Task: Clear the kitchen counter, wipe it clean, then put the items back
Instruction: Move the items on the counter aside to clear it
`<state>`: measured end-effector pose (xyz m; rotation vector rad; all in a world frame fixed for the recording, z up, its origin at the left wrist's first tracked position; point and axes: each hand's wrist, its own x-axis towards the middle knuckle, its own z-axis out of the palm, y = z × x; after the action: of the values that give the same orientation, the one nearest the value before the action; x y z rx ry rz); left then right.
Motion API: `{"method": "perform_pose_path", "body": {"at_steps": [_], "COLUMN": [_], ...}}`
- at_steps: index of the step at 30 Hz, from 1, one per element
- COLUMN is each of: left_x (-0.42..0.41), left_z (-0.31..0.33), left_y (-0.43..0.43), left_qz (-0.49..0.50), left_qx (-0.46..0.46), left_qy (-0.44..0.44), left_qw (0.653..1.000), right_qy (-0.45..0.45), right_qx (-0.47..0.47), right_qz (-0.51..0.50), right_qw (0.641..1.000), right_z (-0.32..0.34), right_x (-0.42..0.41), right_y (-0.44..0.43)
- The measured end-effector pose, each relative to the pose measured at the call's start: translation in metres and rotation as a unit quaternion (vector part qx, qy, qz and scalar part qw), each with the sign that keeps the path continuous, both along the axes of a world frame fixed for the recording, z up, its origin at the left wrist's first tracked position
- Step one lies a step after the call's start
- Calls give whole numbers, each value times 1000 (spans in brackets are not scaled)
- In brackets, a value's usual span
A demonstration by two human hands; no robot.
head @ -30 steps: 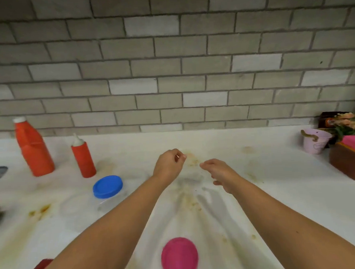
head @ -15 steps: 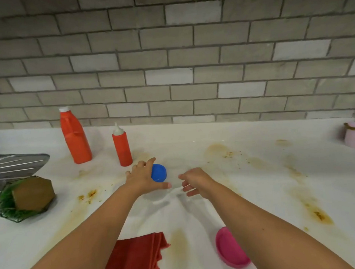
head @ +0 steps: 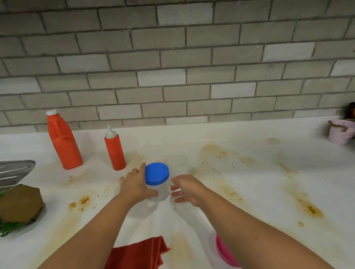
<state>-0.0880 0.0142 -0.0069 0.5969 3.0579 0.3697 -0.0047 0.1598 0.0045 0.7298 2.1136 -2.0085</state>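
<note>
Fingers point(head: 142, 169) of the left hand point(head: 135, 185) curl round the blue-lidded jar point(head: 157, 175), right hand point(head: 187, 188) hanging relaxed beside it.

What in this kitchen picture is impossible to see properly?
Head view only.
Pink dish: mostly hidden under the right forearm.
Red cloth: cut off by the bottom edge.
Things behind the pink pot: blurred, cut by the right edge.
Jar contents: too faint to tell; the left hand covers its side.
</note>
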Motion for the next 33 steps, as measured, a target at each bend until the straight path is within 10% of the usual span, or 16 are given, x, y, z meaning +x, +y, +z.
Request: {"method": "perform_pose_path", "body": {"at_steps": [33], "left_x": [276], "left_z": [51], "left_y": [450], "left_qz": [-356], "left_qx": [67], "left_qy": [-1], "left_qw": [932], "right_qy": [82], "right_qx": [5], "right_qz": [-533], "right_qw": [842], "right_z": [31], "right_x": [304], "right_y": [371]}}
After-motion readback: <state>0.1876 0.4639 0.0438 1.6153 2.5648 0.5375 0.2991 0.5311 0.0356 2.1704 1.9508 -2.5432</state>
